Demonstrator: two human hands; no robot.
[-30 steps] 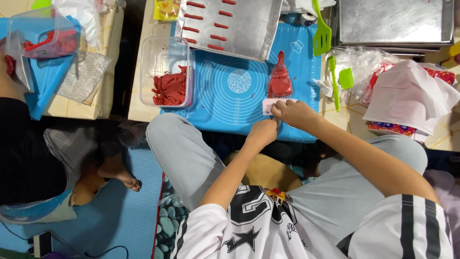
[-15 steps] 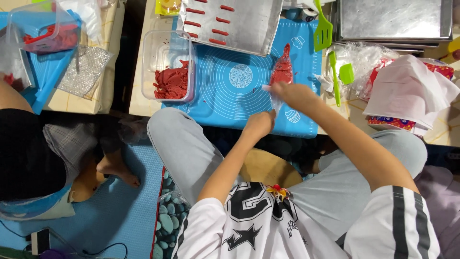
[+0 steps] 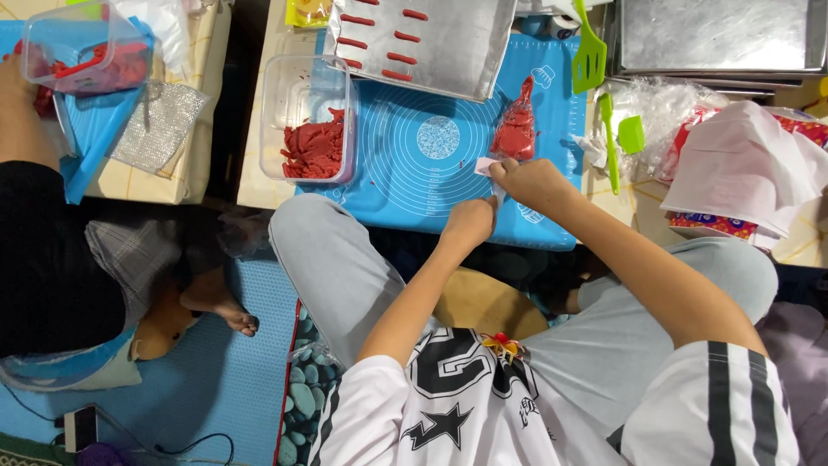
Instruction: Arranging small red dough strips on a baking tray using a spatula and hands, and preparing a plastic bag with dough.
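My right hand [image 3: 533,183] grips a small pale pink piece [image 3: 486,166] at the near edge of the blue baking mat [image 3: 431,168]. My left hand [image 3: 470,223] is closed just below it, fingers meeting the right hand; whether it pinches the same piece I cannot tell. A clear piping bag of red paste [image 3: 517,129] lies on the mat just above my right hand. A clear tub [image 3: 309,121] with red dough stands at the mat's left edge. A metal tray [image 3: 435,39] with rows of red sticks sits at the top.
Two green spatulas [image 3: 604,86] lie right of the mat, beside crumpled plastic and a pink cloth [image 3: 746,168]. More metal trays [image 3: 716,34] sit at the top right. Another person sits at the left holding a clear tub [image 3: 82,52] over a second blue mat.
My hands have drawn slightly nearer along the mat's edge and stay together on the pink piece. The other person's tub has shifted a little.
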